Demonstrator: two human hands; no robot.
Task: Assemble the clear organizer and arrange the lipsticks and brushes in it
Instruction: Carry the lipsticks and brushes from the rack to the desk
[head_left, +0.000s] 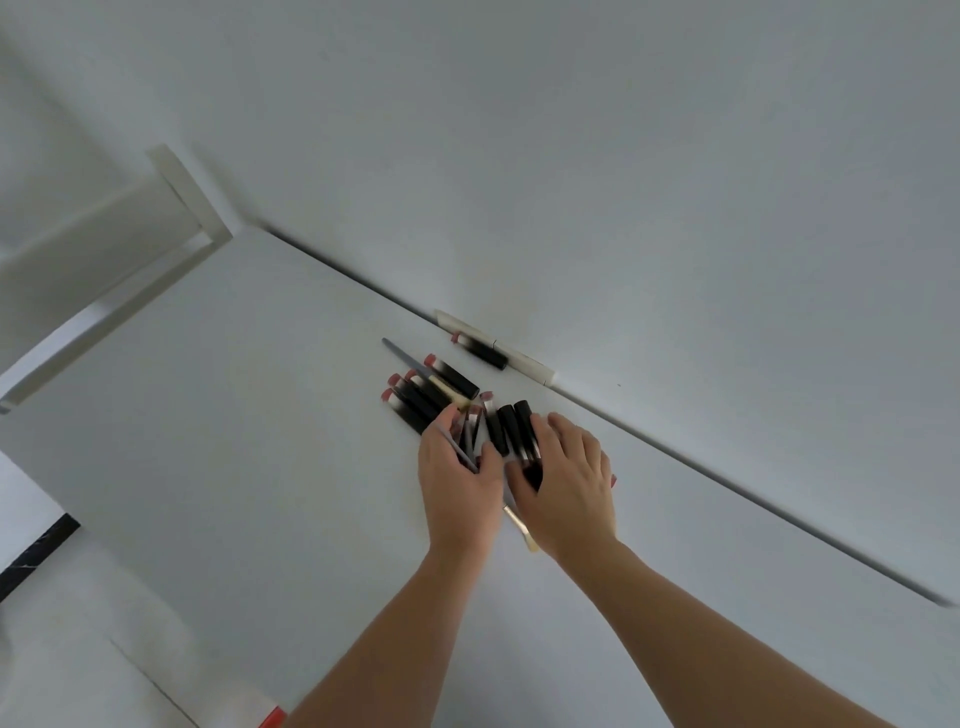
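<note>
Several black lipsticks (434, 395) with pink ends lie in a loose pile on the white table (260, 441). Both hands are down on the near end of the pile. My left hand (460, 493) curls round a few lipsticks and a thin grey brush handle (457, 448). My right hand (569, 488) covers more black lipsticks (517, 431), its thumb tucked round one. A gold-ended brush (522, 525) pokes out between the wrists. A grey brush (402, 357) lies across the pile's far side. One lipstick (480, 353) lies apart by the wall. No clear organizer is visible.
Two white brush handles (498, 347) lie along the table's back edge against the white wall (623, 182). A white shelf or frame (104, 249) stands at the far left. A red-tipped object (272, 718) shows at the bottom edge.
</note>
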